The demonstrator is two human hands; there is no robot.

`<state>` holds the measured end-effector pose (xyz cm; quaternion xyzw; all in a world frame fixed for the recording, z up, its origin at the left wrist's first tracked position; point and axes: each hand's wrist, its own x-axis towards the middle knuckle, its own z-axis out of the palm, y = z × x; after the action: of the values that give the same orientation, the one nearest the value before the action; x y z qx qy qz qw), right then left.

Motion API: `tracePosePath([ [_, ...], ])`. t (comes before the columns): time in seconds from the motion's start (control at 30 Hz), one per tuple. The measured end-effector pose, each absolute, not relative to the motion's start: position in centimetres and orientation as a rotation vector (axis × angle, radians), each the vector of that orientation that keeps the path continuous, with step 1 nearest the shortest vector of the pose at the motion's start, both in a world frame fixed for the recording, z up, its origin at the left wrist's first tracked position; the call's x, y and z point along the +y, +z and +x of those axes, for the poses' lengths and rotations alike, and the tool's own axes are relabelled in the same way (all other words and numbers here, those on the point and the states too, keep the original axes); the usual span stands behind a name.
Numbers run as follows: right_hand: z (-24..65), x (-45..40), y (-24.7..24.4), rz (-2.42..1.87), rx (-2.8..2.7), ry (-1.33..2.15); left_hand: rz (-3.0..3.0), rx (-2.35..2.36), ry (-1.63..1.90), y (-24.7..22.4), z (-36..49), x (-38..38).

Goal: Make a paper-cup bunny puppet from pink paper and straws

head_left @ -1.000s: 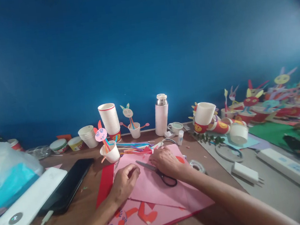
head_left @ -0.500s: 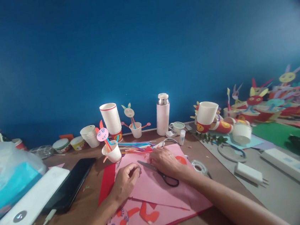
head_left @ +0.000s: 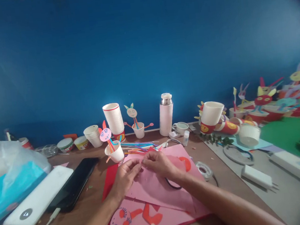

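My left hand (head_left: 127, 175) and my right hand (head_left: 159, 164) meet above the pink paper (head_left: 153, 194), fingertips pinched together. Whatever is between them is too small to make out; a pinkish scrap may be there. Beneath my right wrist shows the black handle loop of the scissors (head_left: 173, 185), its blades hidden by the hand. Close to my right forearm lies an orange paper piece (head_left: 185, 164). At the front of the paper rest a cut-out paper face (head_left: 120, 224) with drawn features and an orange curved cut-out (head_left: 153, 217).
Behind the paper stand a paper cup with a paper puppet (head_left: 114, 152), a tall cup stack (head_left: 113, 119) and a thermos (head_left: 166, 116). A tape roll (head_left: 204, 170) lies to the right, near a white charger (head_left: 257, 177). A power bank (head_left: 38, 197) and phone (head_left: 74, 185) lie left.
My right hand has drawn back from the far part of the paper to meet my left fingertips. My left hand has risen slightly. The view has shifted a little left.
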<state>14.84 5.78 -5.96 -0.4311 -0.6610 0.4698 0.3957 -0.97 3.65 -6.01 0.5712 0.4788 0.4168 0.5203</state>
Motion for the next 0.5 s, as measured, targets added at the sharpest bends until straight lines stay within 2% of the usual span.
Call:
tracePosePath([
  [0.33,14.4,6.1,-7.7,-0.970,-1.572,1.299,1.268,1.151,1.011,-6.4,-0.8,3.7],
  [0.5,15.0,6.5,-7.1,-1.097,-1.572,1.152,1.208,1.149,1.030,-6.8,-1.1,4.0],
])
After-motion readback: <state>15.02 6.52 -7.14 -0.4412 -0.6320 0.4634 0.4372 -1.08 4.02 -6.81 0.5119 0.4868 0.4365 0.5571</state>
